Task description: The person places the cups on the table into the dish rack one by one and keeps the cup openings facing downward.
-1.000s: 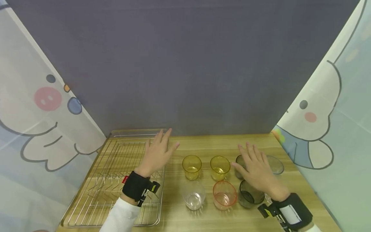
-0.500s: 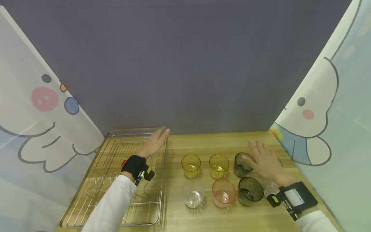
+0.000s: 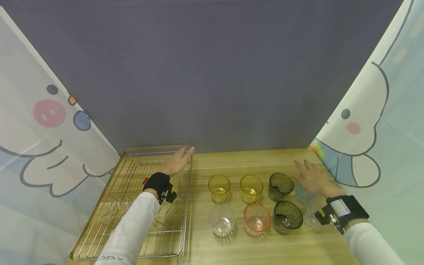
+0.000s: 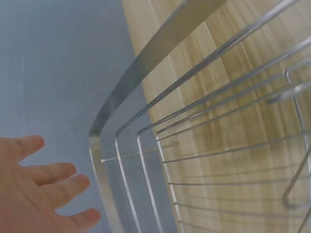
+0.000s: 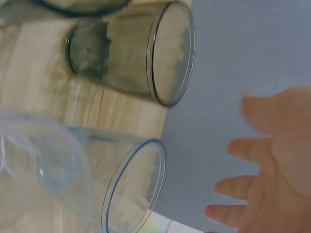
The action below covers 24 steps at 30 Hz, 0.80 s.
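My left hand (image 3: pixel 177 162) hovers over the far right corner of a wire dish rack (image 3: pixel 184 235), fingers extended and holding nothing. In the left wrist view its fingers (image 4: pixel 58 187) spread beside the rack's metal rim (image 4: pixel 141 68). My right hand (image 3: pixel 313 179) hangs above a bluish clear glass (image 3: pixel 302 194), partly covering it. Beside that stands a dark grey glass (image 3: pixel 280 187); another grey glass (image 3: pixel 287 218) is nearer me. The right wrist view shows the fingers (image 5: pixel 235 187) apart from the blue-rimmed glass (image 5: pixel 131 187) and the grey glass (image 5: pixel 126 53).
Two yellow glasses (image 3: pixel 219 188) stand in the back row. In front are a clear glass (image 3: pixel 222 221), a red-rimmed glass (image 3: pixel 257 220) and another clear glass (image 3: pixel 312 220) by my right wrist. A dark curtain (image 3: pixel 212 73) rises behind the wooden table (image 3: pixel 258 162).
My right hand has moved right, uncovering the grey glasses. My left hand has shifted slightly left and turned, its fingers drawing closer together. The glasses and the rack stay in place.
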### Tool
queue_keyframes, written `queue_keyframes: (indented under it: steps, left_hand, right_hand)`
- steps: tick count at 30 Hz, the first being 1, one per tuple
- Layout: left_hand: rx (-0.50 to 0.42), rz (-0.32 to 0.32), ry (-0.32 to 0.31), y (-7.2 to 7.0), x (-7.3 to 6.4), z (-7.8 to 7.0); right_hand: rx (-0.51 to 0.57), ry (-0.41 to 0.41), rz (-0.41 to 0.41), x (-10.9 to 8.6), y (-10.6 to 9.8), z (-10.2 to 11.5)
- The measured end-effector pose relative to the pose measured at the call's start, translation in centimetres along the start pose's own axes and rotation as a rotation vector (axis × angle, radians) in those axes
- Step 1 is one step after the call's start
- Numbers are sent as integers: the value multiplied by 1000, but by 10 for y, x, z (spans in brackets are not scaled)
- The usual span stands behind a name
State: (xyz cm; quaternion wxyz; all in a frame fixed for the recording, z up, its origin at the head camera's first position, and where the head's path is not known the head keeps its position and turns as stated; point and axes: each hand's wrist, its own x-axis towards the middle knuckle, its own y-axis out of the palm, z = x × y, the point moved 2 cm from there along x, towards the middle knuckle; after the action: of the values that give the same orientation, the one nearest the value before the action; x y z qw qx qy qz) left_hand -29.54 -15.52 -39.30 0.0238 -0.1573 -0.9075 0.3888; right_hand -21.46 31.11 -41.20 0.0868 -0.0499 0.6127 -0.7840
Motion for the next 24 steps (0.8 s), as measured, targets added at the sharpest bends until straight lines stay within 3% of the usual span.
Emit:
queue_keyframes:
  steps: [6, 10, 15, 24]
  left_hand:
    - [-59, -4, -40, 3, -1, 18]
    - [-40, 9, -77, 2, -3, 30]
    - [15, 7, -98, -1, -4, 35]
    - [-49, -23, -118, -2, -7, 36]
  right_hand:
    - [7, -35, 97, 1, -3, -17]
    - [21, 16, 151, 2, -2, -23]
    - [90, 102, 248, 1, 5, -28]
    - [95, 139, 227, 5, 6, -33]
